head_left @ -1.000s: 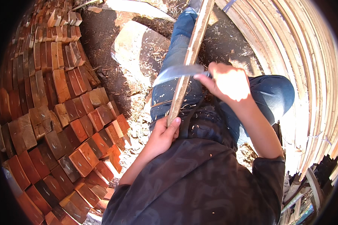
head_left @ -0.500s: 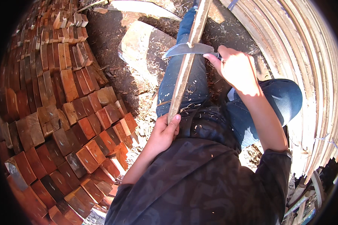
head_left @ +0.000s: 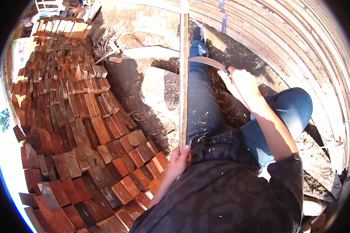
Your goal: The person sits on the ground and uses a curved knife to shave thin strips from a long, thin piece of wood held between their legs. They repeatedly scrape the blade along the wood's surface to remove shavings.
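Note:
My left hand [head_left: 179,158] grips the near end of a long thin wooden slat [head_left: 184,73] that runs straight away from me over my left leg. My right hand [head_left: 241,83] is closed on the handle of a curved metal blade [head_left: 206,62]. The blade's edge lies against the right side of the slat, far up its length. My legs in blue jeans [head_left: 206,108] are under both, with one dark shoe [head_left: 199,34] at the far end.
Rows of stacked reddish wooden blocks [head_left: 77,128] fill the left side. A pale stone block [head_left: 159,89] sits left of the slat. Bundled thin slats [head_left: 319,58] curve along the right. Wood shavings cover the dirt [head_left: 128,81].
My right hand has slid the blade away from me along the slat, from near my lap to far up the stick. The view has tilted, so the slat now stands vertical in the picture.

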### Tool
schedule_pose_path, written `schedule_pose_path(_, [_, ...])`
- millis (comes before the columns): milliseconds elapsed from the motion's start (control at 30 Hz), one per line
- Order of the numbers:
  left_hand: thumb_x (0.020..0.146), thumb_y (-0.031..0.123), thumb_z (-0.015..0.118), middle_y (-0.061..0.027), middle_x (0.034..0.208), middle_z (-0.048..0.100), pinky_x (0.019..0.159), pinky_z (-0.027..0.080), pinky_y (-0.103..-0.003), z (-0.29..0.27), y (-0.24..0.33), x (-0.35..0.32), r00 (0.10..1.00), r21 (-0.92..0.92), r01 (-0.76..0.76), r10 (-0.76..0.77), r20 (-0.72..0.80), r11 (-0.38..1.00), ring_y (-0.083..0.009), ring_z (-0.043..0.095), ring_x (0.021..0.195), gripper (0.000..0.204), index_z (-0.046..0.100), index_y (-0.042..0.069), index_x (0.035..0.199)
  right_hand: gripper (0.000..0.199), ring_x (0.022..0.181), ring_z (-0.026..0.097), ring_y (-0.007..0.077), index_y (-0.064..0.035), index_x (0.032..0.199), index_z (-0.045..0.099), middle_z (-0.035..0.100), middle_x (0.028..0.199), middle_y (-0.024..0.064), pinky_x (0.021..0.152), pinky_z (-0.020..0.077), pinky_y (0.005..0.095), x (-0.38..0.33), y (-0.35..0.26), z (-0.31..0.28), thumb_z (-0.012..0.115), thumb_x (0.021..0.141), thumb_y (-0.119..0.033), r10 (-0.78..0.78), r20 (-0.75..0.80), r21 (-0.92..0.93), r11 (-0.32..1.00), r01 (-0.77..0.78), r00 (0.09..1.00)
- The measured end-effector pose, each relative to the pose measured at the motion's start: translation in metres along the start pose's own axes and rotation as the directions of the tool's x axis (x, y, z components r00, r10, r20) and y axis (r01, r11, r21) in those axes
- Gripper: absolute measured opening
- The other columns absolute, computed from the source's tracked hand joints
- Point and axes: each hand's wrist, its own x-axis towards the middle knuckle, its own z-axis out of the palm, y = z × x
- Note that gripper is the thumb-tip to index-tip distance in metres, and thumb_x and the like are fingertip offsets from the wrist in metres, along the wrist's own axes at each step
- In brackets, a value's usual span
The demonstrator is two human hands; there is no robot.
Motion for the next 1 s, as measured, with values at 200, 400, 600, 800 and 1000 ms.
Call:
schedule_pose_path(200, [0.098,0.030,0.044,0.0026,0.056,0.038,0.042,0.028,-0.023,0.006,-0.004,0.004,0.999,0.050,-0.032,0.034,-0.038,0.998,-0.0061,0.034,0.045,0.034,0.042,0.007,0.074,0.032,0.066,0.065,0.0373,0.0010,0.089,0.055,0.063,0.068,0.0199,0.059,0.0533,0.0433,0.004,0.014,-0.006,0.060,0.084,-0.030,-0.041,-0.059,0.142,0.989,0.049,0.997])
schedule_pose_path(400, [0.098,0.031,0.046,0.0035,0.056,0.038,0.037,0.025,-0.023,0.000,0.010,-0.008,0.996,-0.022,0.048,-0.050,-0.076,0.999,-0.0055,0.033,0.041,0.031,0.042,0.009,0.075,0.032,0.087,0.061,0.0417,-0.0031,0.108,0.053,0.063,0.088,0.0226,0.074,0.0490,0.0426,0.012,0.005,-0.028,0.060,0.080,-0.017,-0.026,0.020,0.377,0.926,0.017,0.999])
schedule_pose_path(600, [0.097,0.039,0.042,0.0042,0.053,0.037,0.036,0.024,-0.023,0.004,0.013,-0.012,0.994,0.034,0.023,-0.019,-0.109,0.999,-0.0061,0.032,0.039,0.039,0.043,0.010,0.072,0.030,0.077,0.063,0.0347,-0.0092,0.112,0.054,0.061,0.087,0.0144,0.066,0.0509,0.0418,-0.009,-0.024,0.000,0.061,0.084,-0.018,-0.458,-0.250,0.408,0.750,0.521,0.853])
schedule_pose_path(800, [0.097,0.042,0.040,0.0024,0.054,0.041,0.038,0.027,-0.024,0.001,-0.002,-0.021,0.988,0.086,-0.005,0.018,-0.153,0.996,-0.0076,0.035,0.041,0.043,0.047,0.008,0.072,0.024,0.065,0.063,0.0322,-0.0155,0.104,0.058,0.059,0.066,0.0115,0.058,0.0508,0.0408,0.036,0.002,-0.012,0.059,0.087,-0.032,-0.157,-0.414,0.217,0.940,0.264,0.897])
schedule_pose_path(1000, [0.098,0.042,0.039,0.0017,0.054,0.043,0.041,0.030,-0.024,-0.005,-0.004,-0.025,0.986,0.142,-0.067,0.087,-0.139,0.988,-0.0089,0.036,0.041,0.046,0.047,0.007,0.069,0.025,0.055,0.061,0.0281,-0.0140,0.087,0.059,0.056,0.059,0.0074,0.045,0.0485,0.0402,-0.017,-0.033,-0.006,0.062,0.083,-0.039,-0.690,-0.159,0.052,0.708,0.704,0.706])
